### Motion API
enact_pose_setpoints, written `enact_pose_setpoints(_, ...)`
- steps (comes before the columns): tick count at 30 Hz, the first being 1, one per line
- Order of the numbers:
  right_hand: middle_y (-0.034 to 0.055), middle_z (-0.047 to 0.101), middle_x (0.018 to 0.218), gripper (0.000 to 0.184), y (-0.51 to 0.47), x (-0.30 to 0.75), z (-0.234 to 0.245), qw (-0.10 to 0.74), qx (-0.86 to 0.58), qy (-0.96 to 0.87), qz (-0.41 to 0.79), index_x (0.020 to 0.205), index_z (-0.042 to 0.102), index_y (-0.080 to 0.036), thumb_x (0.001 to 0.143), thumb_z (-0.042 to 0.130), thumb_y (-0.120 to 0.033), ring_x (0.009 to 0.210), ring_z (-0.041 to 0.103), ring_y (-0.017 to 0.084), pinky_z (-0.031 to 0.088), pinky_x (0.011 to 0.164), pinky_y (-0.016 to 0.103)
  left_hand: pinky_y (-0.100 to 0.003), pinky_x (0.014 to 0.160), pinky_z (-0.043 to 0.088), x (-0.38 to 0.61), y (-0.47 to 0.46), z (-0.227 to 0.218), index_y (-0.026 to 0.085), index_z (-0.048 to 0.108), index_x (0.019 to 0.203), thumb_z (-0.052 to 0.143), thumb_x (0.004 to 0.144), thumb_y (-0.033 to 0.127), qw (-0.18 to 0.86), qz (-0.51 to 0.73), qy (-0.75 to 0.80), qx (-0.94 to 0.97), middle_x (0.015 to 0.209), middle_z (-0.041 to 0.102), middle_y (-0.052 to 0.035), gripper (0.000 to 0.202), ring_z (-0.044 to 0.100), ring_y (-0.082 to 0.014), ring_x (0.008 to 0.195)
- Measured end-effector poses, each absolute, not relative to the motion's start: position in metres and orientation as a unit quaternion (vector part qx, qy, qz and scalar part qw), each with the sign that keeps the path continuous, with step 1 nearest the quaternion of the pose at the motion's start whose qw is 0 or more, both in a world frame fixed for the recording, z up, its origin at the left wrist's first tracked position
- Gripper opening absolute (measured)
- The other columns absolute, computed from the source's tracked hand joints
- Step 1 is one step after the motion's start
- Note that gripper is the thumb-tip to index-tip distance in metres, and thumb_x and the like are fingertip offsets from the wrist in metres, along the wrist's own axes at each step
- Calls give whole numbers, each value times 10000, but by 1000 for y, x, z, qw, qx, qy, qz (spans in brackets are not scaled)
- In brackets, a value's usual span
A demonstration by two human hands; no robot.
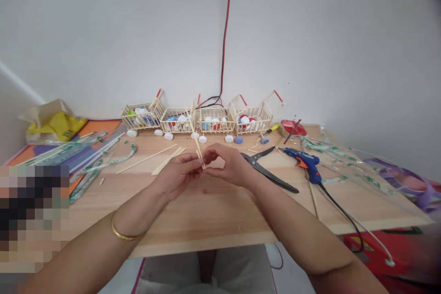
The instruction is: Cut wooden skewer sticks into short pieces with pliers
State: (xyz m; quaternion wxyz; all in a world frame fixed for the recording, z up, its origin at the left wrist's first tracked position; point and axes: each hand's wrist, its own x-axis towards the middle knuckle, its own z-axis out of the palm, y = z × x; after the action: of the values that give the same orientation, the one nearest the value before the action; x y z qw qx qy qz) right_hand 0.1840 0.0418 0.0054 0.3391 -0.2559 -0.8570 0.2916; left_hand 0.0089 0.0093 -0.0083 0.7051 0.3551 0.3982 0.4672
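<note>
The left hand (pixel 184 170) pinched two pale sticks (pixel 193 134) between thumb and fingers, one long and one short, lying side by side at their lower ends. They leaned up and to the left, above the middle of the counter (pixel 206 225). The right hand (pixel 229 164) curved in from the other side, its thumb and forefinger bent around to the sticks' lower ends (whether they truly gripped, I could not tell). A gold bangle (pixel 120 234) circled the left wrist.

Loose sticks (pixel 168 161) lay in a small bundle just beside the left hand, with a single one farther left. Beyond the hands, four little carts (pixel 216 132) stood in a row near the wall (pixel 138 23), red on their handles and coloured bits inside. Open pliers (pixel 275 178) lay beside the right hand; past them was a blue glue gun (pixel 312 165), its nozzle pointing left. A red dish (pixel 293 127) sat behind it, and a yellow bag (pixel 57 127) at the far left.
</note>
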Motion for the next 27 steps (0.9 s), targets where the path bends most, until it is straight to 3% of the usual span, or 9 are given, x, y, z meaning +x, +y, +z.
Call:
enact_pose_setpoints(8, 20, 600, 862, 197, 42, 184, 4, 342, -255, -858, 287, 910, 562, -176, 729, 640, -188, 759, 554, 118, 454, 704, 252, -217, 577, 331, 8, 7, -6, 140, 712, 798, 742, 647, 308, 663, 450, 422, 424, 737, 622, -30, 228, 471, -81, 627)
enact_pose_setpoints(17, 15, 577, 826, 232, 42, 184, 5, 329, -255, -829, 373, 883, 528, -183, 709, 673, -237, 745, 545, 123, 459, 707, 270, -230, 579, 326, 8, 7, -5, 140, 691, 744, 683, 672, 351, 561, 436, 464, 529, 637, 575, 1, 224, 449, -102, 601)
enact_pose_setpoints(22, 14, 572, 777, 192, 47, 187, 4, 331, -274, -784, 448, 879, 567, -163, 768, 626, -308, 689, 528, 107, 441, 632, 236, -232, 580, 328, 8, 6, -5, 166, 684, 724, 581, 760, 341, 400, 364, 487, 685, 635, 577, -4, 206, 489, -128, 628)
enact_pose_setpoints(27, 12, 604, 719, 120, 45, 187, 4, 325, -295, -826, 353, 752, 619, -156, 792, 598, -267, 651, 527, 108, 403, 611, 227, -225, 593, 331, 10, 9, -14, 180, 657, 681, 532, 800, 288, 257, 340, 494, 758, 635, 586, -3, 204, 501, -118, 608)
